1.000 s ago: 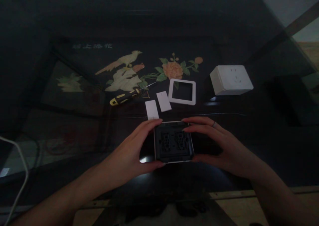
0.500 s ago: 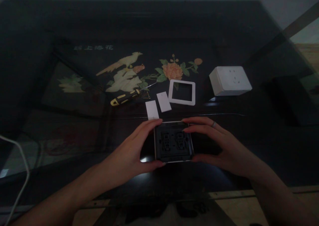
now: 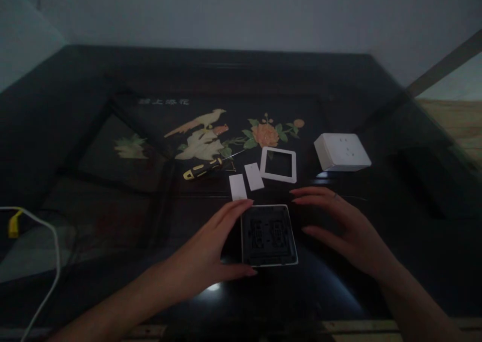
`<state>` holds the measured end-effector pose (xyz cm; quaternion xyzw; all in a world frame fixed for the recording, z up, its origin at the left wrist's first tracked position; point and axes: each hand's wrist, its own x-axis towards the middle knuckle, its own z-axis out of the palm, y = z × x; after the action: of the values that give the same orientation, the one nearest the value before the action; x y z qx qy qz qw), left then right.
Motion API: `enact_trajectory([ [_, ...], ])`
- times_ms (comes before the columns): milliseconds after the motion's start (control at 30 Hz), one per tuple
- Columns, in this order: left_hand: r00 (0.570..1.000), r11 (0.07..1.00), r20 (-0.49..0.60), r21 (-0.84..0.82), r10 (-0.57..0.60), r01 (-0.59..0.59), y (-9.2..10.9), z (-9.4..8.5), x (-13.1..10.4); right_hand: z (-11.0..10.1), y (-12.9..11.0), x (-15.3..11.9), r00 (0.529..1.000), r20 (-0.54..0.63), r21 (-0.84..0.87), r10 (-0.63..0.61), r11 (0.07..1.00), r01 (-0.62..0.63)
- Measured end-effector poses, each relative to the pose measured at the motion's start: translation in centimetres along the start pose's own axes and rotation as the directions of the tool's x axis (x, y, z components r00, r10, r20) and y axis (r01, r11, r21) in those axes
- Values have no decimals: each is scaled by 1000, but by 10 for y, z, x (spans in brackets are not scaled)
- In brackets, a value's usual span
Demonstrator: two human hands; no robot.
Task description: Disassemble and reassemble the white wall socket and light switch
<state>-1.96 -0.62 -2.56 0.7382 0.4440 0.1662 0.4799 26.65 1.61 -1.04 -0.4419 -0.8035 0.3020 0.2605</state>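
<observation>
A square wall switch body, dark inside with a pale rim, lies face up near the front of the dark table. My left hand grips its left side, fingers at the far corner and thumb at the near one. To its right, my right hand is open and apart from it, fingers stretched toward the switch. Just beyond it lie two white switch rocker covers, the left cover and the right cover. A white square frame rests beside them.
A yellow and black screwdriver lies left of the covers, with screws by its shaft. At the right stands a white socket box. A white cable runs along the left edge. The glossy tabletop carries a bird and flower picture.
My right hand has let go of the switch body and moved off to the right, opening. My left hand keeps its hold. The camera view has tilted upward.
</observation>
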Motion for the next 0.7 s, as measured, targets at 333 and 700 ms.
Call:
enact_trajectory([
  [333,966,981,-196,130,171,-147,-1,-2,1,15,-21,122,970,220,-332,-105,927,176],
  [700,920,955,-279,182,277,-232,-2,-2,6,61,-25,176,894,447,-580,-9,759,298],
])
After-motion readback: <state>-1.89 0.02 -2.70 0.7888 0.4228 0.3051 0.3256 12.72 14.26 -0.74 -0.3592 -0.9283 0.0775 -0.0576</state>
